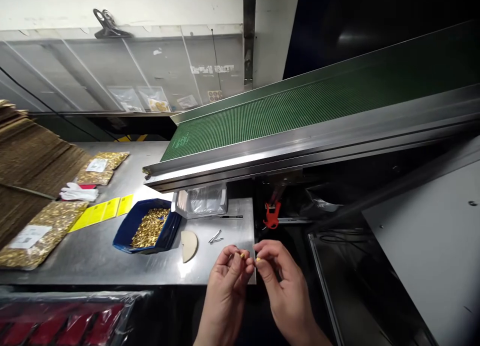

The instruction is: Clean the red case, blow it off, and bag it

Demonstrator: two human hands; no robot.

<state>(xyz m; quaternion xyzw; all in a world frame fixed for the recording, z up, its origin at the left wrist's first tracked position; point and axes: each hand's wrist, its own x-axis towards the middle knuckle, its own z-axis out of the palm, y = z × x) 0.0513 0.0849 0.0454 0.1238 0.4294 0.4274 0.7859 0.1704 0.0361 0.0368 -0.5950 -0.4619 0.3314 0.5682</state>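
Observation:
Near the front right corner of the metal table [150, 271], my left hand [229, 281] pinches a small gold piece [242, 255] between thumb and fingers. Close beside it on the right, my right hand [283, 281] holds another tiny gold piece [258, 259] at its thumb tip. The fingertips of both hands nearly meet. To the left stands a blue bin [122, 234] with many small gold pieces [152, 227] in it. A beige half-round piece [189, 246] and a small metal tool [215, 237] lie between the bin and my hands.
A green conveyor belt [240, 121] slopes up to the right behind the table. Bags of gold pieces [48, 226], yellow labels [101, 212], white gloves [78, 192] and stacked cardboard [33, 156] are at the left. A clear tray [202, 201] sits beneath the conveyor's edge.

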